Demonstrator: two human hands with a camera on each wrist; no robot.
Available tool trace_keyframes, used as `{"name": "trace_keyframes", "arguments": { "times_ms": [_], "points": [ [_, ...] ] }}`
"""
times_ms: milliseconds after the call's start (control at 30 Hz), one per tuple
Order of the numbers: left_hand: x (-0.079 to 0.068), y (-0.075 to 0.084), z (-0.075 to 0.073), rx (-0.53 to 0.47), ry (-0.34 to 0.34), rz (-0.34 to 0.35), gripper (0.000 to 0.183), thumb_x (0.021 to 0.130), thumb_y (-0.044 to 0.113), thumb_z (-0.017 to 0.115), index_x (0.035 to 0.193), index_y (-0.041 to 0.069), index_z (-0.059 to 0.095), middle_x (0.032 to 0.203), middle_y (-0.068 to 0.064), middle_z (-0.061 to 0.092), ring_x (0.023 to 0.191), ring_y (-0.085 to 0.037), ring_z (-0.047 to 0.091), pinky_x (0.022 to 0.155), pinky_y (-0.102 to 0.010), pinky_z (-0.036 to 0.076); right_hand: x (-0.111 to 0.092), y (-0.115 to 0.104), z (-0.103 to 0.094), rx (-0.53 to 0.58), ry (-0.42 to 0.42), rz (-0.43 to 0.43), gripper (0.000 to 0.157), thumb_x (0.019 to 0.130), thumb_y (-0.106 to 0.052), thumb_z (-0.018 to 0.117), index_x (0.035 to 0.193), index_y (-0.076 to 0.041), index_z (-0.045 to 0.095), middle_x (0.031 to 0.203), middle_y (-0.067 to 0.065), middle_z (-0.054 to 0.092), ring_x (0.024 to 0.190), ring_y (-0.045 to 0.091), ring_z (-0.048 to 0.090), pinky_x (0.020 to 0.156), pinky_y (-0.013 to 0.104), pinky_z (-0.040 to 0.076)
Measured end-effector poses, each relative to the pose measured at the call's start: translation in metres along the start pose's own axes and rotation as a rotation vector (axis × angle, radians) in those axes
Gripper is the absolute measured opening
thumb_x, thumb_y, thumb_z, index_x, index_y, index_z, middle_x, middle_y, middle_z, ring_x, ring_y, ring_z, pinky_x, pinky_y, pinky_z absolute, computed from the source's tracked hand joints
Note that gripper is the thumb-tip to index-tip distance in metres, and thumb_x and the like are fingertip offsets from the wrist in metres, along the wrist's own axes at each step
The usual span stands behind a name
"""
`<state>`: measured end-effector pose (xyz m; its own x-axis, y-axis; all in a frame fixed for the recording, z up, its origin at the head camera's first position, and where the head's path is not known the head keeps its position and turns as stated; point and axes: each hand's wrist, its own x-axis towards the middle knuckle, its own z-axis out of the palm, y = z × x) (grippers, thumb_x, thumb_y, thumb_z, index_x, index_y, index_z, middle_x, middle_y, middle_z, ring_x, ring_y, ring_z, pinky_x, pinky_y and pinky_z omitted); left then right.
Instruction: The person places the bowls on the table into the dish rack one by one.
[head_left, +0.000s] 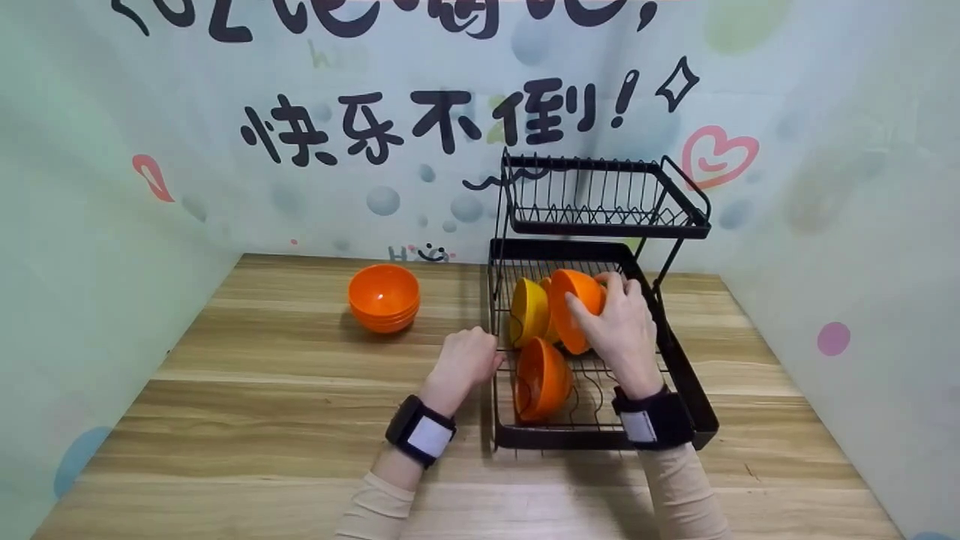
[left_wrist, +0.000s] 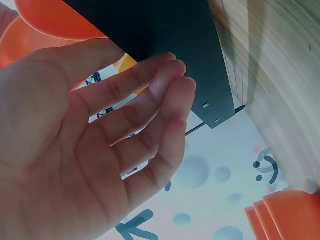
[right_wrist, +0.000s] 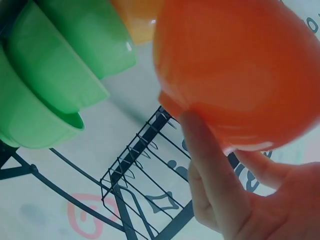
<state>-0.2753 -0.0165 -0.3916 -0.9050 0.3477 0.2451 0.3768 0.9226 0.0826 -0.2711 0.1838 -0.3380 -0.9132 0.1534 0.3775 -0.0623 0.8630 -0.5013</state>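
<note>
Two bare hands at a black two-tier rack. The right hand grips an orange bowl, tilted on its side, over the lower tier. Just left of that hand's bowl stands a yellow bowl; nearer the person than the right hand, to its left, a second orange bowl rests on edge. The left hand is curled about the rack's left side wall, thumb and fingers on opposite faces. Beyond the left hand, to its left, a stack of orange bowls stands on the desk. Green bowls appear beside the held bowl in the right wrist view.
</note>
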Motion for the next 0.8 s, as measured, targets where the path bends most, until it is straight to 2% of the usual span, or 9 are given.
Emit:
{"name": "trace_keyframes", "arguments": {
  "times_ms": [300,567,633,800],
  "points": [
    [0.0,-0.0007,0.0009,-0.002,0.009,0.006,0.024,0.087,0.026,0.064,0.082,0.003,0.071,0.087,-0.015,0.071,0.078,-0.032,0.068,0.065,-0.044,0.056,-0.0041,0.002,-0.0041,-0.119,-0.134,-0.003,0.062,0.084,-0.057,0.055,0.124,-0.009,0.051,0.105,0.018,0.053,0.081,0.03,0.055,0.058,0.033,0.042],
    [0.0001,-0.0012,0.001,-0.008,0.002,0.009,0.024,0.087,0.027,0.064,0.084,0.004,0.071,0.088,-0.015,0.071,0.079,-0.032,0.068,0.066,-0.044,0.056,-0.0061,0.0026,-0.006,-0.175,-0.242,-0.022,0.07,0.085,-0.059,0.052,0.13,-0.006,0.047,0.121,0.023,0.051,0.095,0.037,0.056,0.073,0.051,0.049],
    [0.0003,-0.0011,0.0007,-0.008,-0.008,0.006,0.025,0.087,0.027,0.064,0.085,0.003,0.071,0.089,-0.015,0.071,0.079,-0.032,0.068,0.067,-0.044,0.056,-0.0059,0.0034,-0.0058,-0.19,-0.262,-0.035,0.069,0.085,-0.059,0.054,0.127,-0.005,0.048,0.116,0.022,0.053,0.092,0.036,0.057,0.071,0.049,0.049],
    [0.0013,-0.0012,0.001,-0.009,-0.02,-0.002,0.026,0.087,0.028,0.064,0.086,0.003,0.071,0.09,-0.016,0.071,0.081,-0.033,0.068,0.068,-0.044,0.056,-0.0071,0.0051,-0.0042,-0.221,-0.334,-0.051,0.058,0.082,-0.06,0.056,0.104,-0.007,0.054,0.093,0.016,0.059,0.08,0.03,0.058,0.062,0.037,0.044]
  ]
}}
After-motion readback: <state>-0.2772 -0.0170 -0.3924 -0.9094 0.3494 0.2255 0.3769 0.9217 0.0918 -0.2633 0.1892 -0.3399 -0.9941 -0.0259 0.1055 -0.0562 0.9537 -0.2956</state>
